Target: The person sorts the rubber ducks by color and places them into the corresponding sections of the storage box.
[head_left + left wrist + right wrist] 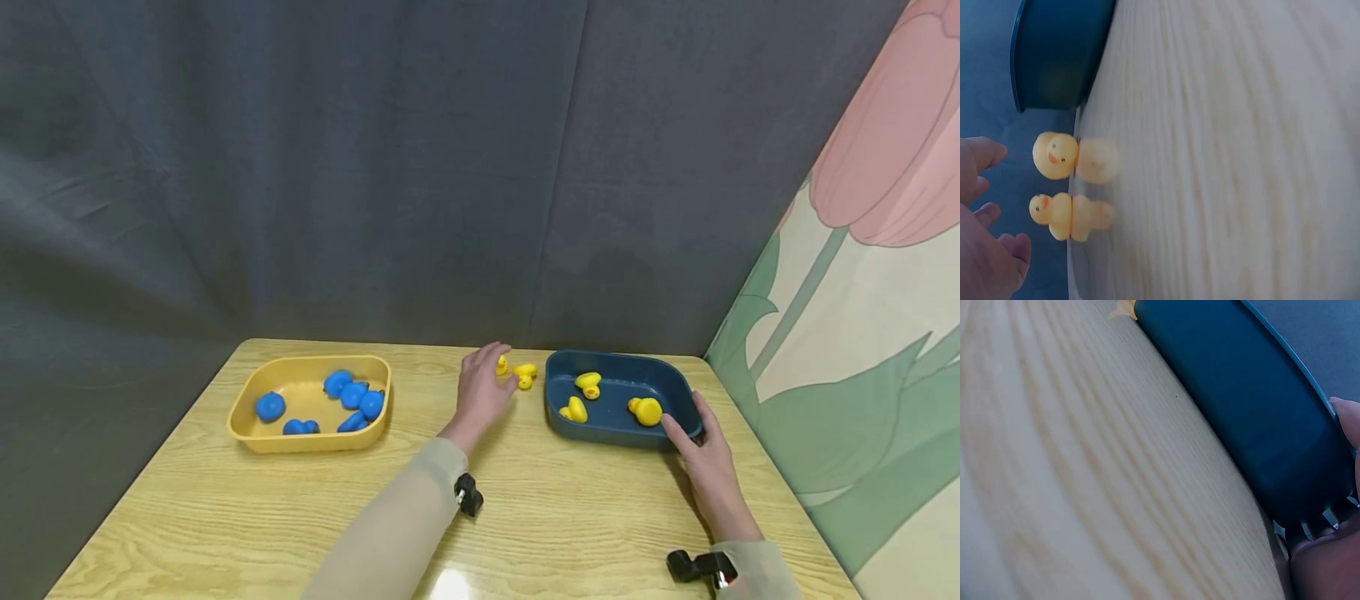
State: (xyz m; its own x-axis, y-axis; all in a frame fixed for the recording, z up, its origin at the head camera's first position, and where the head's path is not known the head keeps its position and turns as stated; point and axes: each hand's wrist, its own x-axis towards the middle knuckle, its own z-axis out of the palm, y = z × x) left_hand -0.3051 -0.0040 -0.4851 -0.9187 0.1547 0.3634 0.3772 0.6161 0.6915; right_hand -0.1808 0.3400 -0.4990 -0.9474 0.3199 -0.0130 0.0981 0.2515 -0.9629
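My left hand (483, 392) hovers with spread, slightly bent fingers beside two yellow rubber ducks on the table. One duck (502, 365) is partly hidden behind the fingers; the other duck (525, 375) lies between that hand and a dark blue bin (615, 434). In the left wrist view a gap separates the fingers from both the nearer duck (1054, 212) and the farther duck (1057, 155). My right hand (708, 458) grips the bin's right end, thumb over the rim and fingers along the outer wall. Inside that bin are three yellow ducks (647, 412).
A yellow bin (307, 445) on the left holds several blue rubber ducks (354, 396). The wooden table (525, 508) ends at a dark curtain (420, 183) behind, and a wall with a tulip print (862, 358) borders its right side.
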